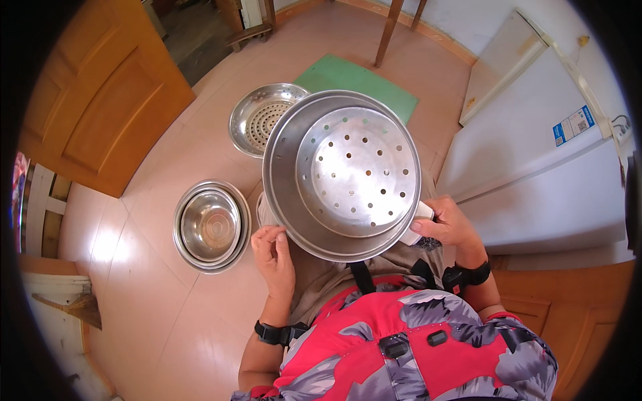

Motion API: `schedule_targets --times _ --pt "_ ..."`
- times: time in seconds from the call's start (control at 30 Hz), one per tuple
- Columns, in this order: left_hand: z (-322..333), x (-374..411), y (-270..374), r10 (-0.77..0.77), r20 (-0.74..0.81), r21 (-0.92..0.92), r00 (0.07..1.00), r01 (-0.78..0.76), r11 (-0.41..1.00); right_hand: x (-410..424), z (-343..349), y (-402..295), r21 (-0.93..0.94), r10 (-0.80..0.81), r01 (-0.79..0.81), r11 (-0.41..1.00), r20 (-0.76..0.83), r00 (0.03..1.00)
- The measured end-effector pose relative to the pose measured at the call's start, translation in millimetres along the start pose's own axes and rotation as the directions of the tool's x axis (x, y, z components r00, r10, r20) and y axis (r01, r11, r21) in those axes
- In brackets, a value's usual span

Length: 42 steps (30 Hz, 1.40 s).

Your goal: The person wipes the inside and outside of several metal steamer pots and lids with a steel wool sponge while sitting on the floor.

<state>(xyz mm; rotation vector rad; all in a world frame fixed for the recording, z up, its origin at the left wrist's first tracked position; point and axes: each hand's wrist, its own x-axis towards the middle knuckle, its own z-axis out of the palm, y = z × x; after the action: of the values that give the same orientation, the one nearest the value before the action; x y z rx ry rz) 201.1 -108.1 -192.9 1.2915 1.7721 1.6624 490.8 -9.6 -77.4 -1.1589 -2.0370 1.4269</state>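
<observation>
A round stainless-steel steamer pot [306, 220] with large holes through its base is held up before me, tilted so that its inside faces me. At its lower right, my right hand [448, 220] grips the white side handle [424, 211]. My left hand [273, 258] is at the lower left rim with its fingers bent; whether the fingertips grip the rim or only touch it is unclear. Behind the pot, a shallow perforated metal steamer tray [246, 118] lies on the floor, partly covered by the pot. Nested metal bowls [210, 225] stand on the floor to the left.
A green board [351, 82] lies on the tiled floor [150, 311] beyond the pot. The white refrigerator [521, 145] stands on the right, bearing a label. An orange wooden door [105, 105] stands ajar at the left. Wooden legs [388, 35] rise at the back.
</observation>
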Motion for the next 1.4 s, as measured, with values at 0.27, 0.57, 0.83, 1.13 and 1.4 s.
schedule_targets --times 0.27,0.57,0.83,1.13,1.4 --pt "-1 4 2 -0.461 0.067 -0.514 0.885 0.427 0.745 -3 6 4 -0.109 -0.131 0.129 0.986 -0.014 0.991" --pt "-1 1 -12 -0.451 0.180 -0.415 0.874 0.483 0.771 -3 11 -6 -0.233 -0.212 0.211 0.949 0.018 0.977" --pt "1 2 -9 -0.442 0.165 -0.406 0.882 0.469 0.784 -3 10 -1 -0.232 -0.243 0.241 0.942 0.023 0.970" --pt "-1 -1 -15 -0.430 0.170 -0.385 0.887 0.461 0.799 -2 9 -1 -0.208 -0.213 0.215 0.954 0.034 0.976" --pt "-1 -1 -17 -0.411 0.176 -0.361 0.894 0.447 0.819 -3 8 5 -0.192 -0.244 0.246 0.950 0.034 0.969"
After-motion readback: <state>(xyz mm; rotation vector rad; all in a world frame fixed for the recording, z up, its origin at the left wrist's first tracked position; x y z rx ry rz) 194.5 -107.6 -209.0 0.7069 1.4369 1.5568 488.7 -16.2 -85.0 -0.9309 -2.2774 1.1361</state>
